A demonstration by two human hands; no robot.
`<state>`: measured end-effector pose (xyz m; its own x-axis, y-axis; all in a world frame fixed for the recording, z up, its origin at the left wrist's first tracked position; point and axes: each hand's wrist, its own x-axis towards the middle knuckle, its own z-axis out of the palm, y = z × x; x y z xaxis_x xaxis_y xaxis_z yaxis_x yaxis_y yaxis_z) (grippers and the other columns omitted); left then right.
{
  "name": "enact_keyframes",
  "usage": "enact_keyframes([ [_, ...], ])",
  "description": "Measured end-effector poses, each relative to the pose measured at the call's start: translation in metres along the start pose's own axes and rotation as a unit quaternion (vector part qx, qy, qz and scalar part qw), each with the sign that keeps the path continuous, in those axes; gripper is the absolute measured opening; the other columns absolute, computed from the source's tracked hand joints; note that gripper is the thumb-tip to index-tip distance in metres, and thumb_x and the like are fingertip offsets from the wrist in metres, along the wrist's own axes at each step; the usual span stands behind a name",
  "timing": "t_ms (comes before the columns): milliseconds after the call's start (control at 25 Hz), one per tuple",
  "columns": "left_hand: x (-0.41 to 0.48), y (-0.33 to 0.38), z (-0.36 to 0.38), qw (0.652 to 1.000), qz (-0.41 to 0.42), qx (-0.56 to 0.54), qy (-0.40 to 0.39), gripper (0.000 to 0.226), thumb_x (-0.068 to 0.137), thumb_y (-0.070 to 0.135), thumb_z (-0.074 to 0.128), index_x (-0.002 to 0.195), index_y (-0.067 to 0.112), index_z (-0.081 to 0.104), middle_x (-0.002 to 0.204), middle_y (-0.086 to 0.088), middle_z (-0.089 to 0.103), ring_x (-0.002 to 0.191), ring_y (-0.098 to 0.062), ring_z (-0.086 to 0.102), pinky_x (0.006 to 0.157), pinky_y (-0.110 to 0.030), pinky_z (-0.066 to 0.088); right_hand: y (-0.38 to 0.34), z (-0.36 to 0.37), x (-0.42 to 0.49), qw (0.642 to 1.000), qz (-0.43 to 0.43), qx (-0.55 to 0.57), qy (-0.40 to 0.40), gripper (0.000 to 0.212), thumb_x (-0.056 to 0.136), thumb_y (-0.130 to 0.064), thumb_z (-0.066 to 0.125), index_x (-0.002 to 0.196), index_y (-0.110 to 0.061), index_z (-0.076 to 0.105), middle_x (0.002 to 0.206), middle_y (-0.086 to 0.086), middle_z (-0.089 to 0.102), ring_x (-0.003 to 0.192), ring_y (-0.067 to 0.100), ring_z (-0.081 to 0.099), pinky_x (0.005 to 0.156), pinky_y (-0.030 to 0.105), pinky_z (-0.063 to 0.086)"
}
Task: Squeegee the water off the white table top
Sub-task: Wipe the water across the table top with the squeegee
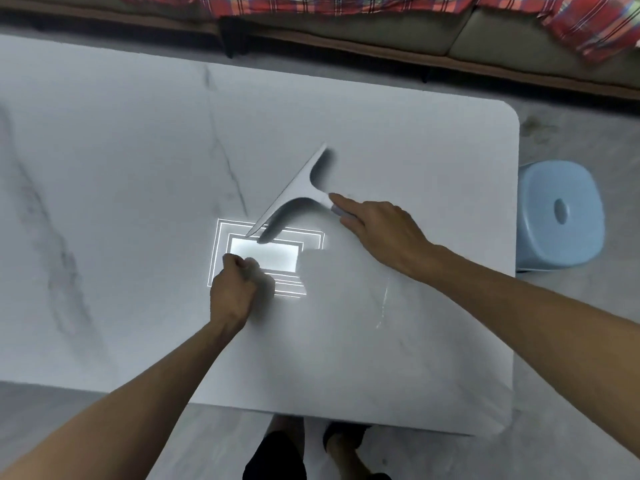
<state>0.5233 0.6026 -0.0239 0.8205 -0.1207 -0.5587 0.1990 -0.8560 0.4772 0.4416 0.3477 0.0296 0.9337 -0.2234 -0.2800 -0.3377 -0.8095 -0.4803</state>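
Head view: a squeegee [298, 192] was gripped by its handle in the right hand [384, 230], blade set diagonally on the white table [415, 140]. The left hand [235, 289] was rested clenched, empty, beside it. A blue stool [559, 216] was seen at the table's right; a sofa [381, 32] beyond.

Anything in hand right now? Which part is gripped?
The right hand holds the squeegee by its handle end, index finger stretched along the neck. The left hand is a closed fist on the table; nothing visible in it.
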Motion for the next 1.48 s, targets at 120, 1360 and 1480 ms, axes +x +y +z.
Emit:
enact_keyframes([
  [120, -0.006, -0.019, -0.001, 0.997, -0.042, -0.042, 0.052, 0.021, 0.094, 0.029, 0.05, 0.104, 0.011, 0.045, 0.088, -0.005, 0.06, 0.081, -0.029, 0.058, 0.069, -0.033, 0.042, -0.012, 0.03, -0.015, 0.99, -0.086, -0.092, -0.059, 0.041, 0.102, -0.041, 0.033, 0.143, -0.045, 0.033, 0.098, 0.004, 0.063, 0.09, 0.031, 0.063, 0.078, 0.042, 0.051],
  [1360, 0.032, -0.051, -0.058, 0.992, -0.104, 0.02, 0.068, 0.01, 0.091, 0.015, 0.045, 0.1, 0.014, 0.041, 0.092, -0.009, 0.058, 0.083, -0.032, 0.057, 0.072, -0.038, 0.047, -0.073, 0.062, 0.014, 0.901, -0.313, -0.166, -0.25, 0.043, 0.105, -0.033, 0.031, 0.143, -0.052, 0.031, 0.084, -0.009, 0.049, 0.064, 0.02, 0.044, 0.057, 0.031, 0.028],
  [1480, 0.031, -0.049, -0.051, 0.995, -0.087, 0.015, 0.054, 0.011, 0.09, 0.01, 0.041, 0.1, 0.014, 0.04, 0.091, -0.009, 0.057, 0.082, -0.031, 0.055, 0.07, -0.036, 0.043, -0.073, 0.064, 0.011, 0.88, -0.346, -0.176, -0.274, 0.042, 0.105, -0.033, 0.03, 0.143, -0.051, 0.032, 0.095, -0.004, 0.059, 0.067, 0.022, 0.048, 0.06, 0.032, 0.031],
])
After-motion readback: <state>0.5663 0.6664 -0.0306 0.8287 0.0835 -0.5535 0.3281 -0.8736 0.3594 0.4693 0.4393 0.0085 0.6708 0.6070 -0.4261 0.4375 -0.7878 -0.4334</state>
